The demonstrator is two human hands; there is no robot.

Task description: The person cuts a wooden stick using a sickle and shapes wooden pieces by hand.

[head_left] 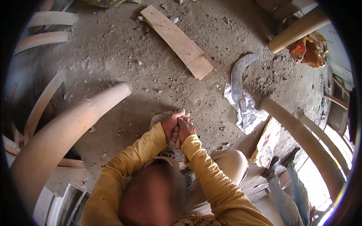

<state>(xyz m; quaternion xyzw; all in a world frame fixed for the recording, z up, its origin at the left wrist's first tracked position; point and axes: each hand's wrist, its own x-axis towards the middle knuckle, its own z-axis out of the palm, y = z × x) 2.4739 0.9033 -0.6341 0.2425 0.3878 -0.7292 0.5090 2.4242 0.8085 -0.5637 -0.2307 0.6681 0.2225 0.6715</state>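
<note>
My left hand (170,126) and my right hand (186,129) are pressed together in front of my body, above the dirt floor. Both have their fingers closed around a thin pale piece (178,143), whose ends show above and below the fingers. What it is made of is too small to tell. Ahead on the ground lies a flat wooden board (177,41). To the right, a curved dark blade (237,77) with a straight lower part rests partly on crumpled clear plastic (253,115).
Large bamboo poles stand at the left (71,124) and right (301,139). A torn paper bag (311,51) lies at the upper right, beside another pole (298,30). At the lower right are a person's legs (281,196). Small stones dot the ground.
</note>
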